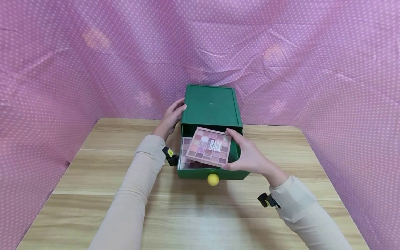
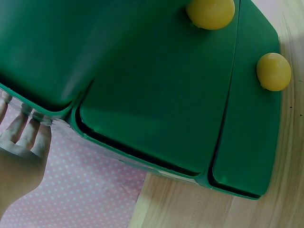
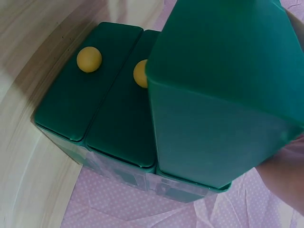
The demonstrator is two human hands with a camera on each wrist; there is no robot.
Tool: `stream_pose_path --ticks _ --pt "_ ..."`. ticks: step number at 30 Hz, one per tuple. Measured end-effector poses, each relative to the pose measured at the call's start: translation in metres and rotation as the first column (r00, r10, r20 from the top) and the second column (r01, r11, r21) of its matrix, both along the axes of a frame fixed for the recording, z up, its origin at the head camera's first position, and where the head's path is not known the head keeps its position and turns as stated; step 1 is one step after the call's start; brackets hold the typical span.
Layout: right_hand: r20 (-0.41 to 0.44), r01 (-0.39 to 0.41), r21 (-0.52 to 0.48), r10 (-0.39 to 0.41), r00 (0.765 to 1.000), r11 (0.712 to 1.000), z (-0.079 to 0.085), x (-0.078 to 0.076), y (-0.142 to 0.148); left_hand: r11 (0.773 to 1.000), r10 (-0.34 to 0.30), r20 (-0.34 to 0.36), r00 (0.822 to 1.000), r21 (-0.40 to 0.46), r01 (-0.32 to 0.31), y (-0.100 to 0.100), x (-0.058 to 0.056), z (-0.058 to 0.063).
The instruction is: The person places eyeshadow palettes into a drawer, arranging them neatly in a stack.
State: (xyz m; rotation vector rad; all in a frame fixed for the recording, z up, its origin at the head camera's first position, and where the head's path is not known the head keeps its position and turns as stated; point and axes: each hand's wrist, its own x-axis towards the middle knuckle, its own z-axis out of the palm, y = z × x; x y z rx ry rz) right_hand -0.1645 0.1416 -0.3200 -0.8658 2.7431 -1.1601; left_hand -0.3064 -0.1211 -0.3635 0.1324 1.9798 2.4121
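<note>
A green drawer cabinet (image 1: 210, 106) stands at the back of the table, its top drawer (image 1: 190, 174) pulled out. Between thumb and fingers, my right hand (image 1: 251, 158) grips a pink eyeshadow palette (image 1: 208, 146) by its right edge. The word BACK shows on its lid, and it is tilted over the open drawer. Partly hidden under it, a second palette (image 1: 186, 160) lies in the drawer's left part. My left hand (image 1: 170, 119) rests with extended fingers against the cabinet's left side. The drawer hides most of my right hand in the right wrist view.
Below the open drawer are two closed drawers with yellow round knobs (image 3: 89, 59). Another yellow knob (image 1: 213, 179) sits on the open drawer's front. The wooden table (image 1: 200, 222) extends around the cabinet, and pink dotted cloth (image 1: 150, 52) hangs behind and on both sides.
</note>
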Motion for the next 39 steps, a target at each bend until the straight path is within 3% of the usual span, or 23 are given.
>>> stream_pose_path --ticks 18,30,39 --pt "0.07 -0.057 0.131 0.048 0.996 0.99 0.0 -0.009 -0.01 1.0 -0.01 -0.019 1.0 0.012 0.01 0.001 0.009 0.001" --pt "0.119 -0.178 0.175 0.159 0.98 0.968 0.001 -0.019 -0.012 1.0 -0.003 -0.009 1.0 0.025 0.003 0.002 0.01 0.001" --pt "0.118 -0.215 0.216 0.193 0.974 0.952 -0.001 -0.019 -0.017 1.0 -0.001 -0.004 1.0 0.011 0.001 0.003 0.011 0.002"
